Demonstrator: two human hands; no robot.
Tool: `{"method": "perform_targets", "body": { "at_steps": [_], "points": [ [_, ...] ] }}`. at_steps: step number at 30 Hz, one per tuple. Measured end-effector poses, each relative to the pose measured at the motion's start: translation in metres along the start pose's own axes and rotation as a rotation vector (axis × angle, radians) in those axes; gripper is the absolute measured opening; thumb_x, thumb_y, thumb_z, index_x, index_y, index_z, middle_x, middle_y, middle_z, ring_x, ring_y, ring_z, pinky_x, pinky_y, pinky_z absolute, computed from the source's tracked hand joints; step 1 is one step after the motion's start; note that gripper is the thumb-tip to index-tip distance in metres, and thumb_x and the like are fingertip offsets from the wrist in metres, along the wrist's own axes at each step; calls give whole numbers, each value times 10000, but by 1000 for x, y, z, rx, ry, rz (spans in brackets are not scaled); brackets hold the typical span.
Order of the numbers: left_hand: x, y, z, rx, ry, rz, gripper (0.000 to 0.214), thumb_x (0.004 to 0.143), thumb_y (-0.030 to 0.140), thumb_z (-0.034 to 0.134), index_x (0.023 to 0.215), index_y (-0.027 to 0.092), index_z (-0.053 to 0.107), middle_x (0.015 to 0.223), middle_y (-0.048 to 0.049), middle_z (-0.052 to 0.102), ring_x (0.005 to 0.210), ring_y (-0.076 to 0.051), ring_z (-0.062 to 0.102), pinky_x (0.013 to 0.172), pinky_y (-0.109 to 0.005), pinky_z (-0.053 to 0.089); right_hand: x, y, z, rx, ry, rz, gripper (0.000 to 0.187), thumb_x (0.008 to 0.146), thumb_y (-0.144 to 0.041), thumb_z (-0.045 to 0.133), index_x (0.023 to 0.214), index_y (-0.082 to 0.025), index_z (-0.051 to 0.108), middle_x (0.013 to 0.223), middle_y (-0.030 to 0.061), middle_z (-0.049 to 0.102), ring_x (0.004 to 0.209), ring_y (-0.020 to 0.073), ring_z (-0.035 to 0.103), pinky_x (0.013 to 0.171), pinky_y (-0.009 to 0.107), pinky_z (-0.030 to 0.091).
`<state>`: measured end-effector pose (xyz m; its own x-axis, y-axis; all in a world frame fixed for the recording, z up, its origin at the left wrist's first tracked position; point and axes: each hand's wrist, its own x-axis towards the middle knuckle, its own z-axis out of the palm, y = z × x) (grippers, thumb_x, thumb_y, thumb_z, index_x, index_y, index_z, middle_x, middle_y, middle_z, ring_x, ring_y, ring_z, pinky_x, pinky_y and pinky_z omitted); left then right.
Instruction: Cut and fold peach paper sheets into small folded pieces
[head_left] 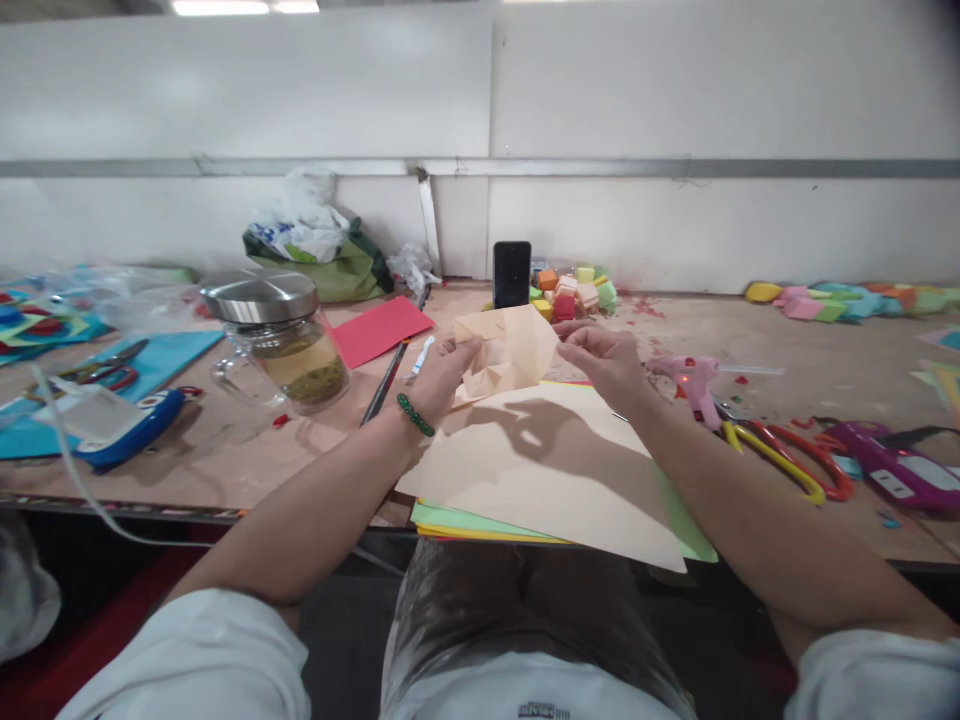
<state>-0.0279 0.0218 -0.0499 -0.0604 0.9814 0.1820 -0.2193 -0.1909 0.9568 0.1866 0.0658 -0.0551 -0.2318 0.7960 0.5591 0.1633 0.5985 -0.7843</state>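
A creased, partly folded piece of cream paper [517,345] is held up above a stack of coloured sheets, whose top sheet is cream [540,470]. My left hand [448,372], with a green bead bracelet on the wrist, grips the left side of the folded paper, thumb on top. At its right edge, my right hand [600,352] has thumb and fingertips pinched together on the paper. Shadows of the hands and paper fall on the top sheet. Green and yellow sheets stick out from under it.
A lidded glass mug [289,345] and a red sheet [382,330] stand left. Behind are an upright phone [511,274] and small folded paper cubes [566,297]. To the right lie a pink glue gun [697,385], scissors [795,460] and a purple power strip [900,465].
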Motion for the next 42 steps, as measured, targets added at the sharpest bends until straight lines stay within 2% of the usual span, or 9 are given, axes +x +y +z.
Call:
{"method": "perform_targets", "body": {
  "at_steps": [7,13,17,19,23,27,33,38,42],
  "points": [
    [3,3,-9,102,-80,-44,207,691,322,721,606,155,633,545,13,586,536,-108,528,540,-225,429,13,7,-27,-1,-420,366,243,612,-368,779,556,-187,627,603,-17,602,583,133,535,559,280,427],
    [-5,-5,-3,376,-414,-79,215,720,338,690,627,144,672,528,7,572,491,-99,464,486,-226,352,5,-7,-15,238,-365,427,469,685,-501,761,1043,-217,656,977,60,734,870,193,683,745,335,540],
    [-9,-4,2,435,-504,-47,173,705,303,736,756,146,685,685,-9,647,611,-126,565,574,-237,431,-5,-13,3,182,-546,429,677,592,-298,841,1213,-199,592,715,-18,706,615,146,639,512,241,458],
    [-8,-2,0,347,-376,-62,259,689,313,775,858,158,657,791,-12,664,673,-128,604,605,-230,458,-7,-11,9,172,-477,432,663,572,-255,835,1187,-181,598,589,-61,645,509,123,577,445,220,397],
    [-5,1,-3,-16,-236,-205,410,709,422,784,1003,195,609,953,-36,680,797,-162,671,689,-275,533,-5,-2,15,345,-71,438,581,535,-289,839,1056,-186,605,728,-9,721,611,160,656,553,283,522],
    [-4,-4,0,-105,-280,-377,322,686,321,827,908,168,651,896,-33,683,779,-167,694,686,-271,557,-8,2,26,430,131,357,547,525,-323,852,980,-201,574,857,31,754,745,200,704,688,341,575],
    [-5,-3,1,-51,-144,-364,144,718,189,772,818,136,682,793,-15,673,683,-130,653,585,-241,572,-12,12,30,266,-31,243,668,618,-447,821,1171,-206,533,946,63,733,849,253,707,789,430,582],
    [-6,1,-3,33,-218,-358,271,673,277,811,858,108,709,787,-45,707,689,-147,659,581,-226,539,-11,10,15,-379,136,-315,512,735,-462,765,1149,-224,582,1242,139,612,1191,323,564,1031,539,449],
    [-6,-3,-2,67,-307,-286,354,616,348,848,834,110,704,761,-29,698,657,-115,625,592,-207,492,-15,-4,13,-628,-2,-565,144,803,-356,717,849,-232,658,1315,119,587,1255,328,508,1070,522,396]
  ]
}}
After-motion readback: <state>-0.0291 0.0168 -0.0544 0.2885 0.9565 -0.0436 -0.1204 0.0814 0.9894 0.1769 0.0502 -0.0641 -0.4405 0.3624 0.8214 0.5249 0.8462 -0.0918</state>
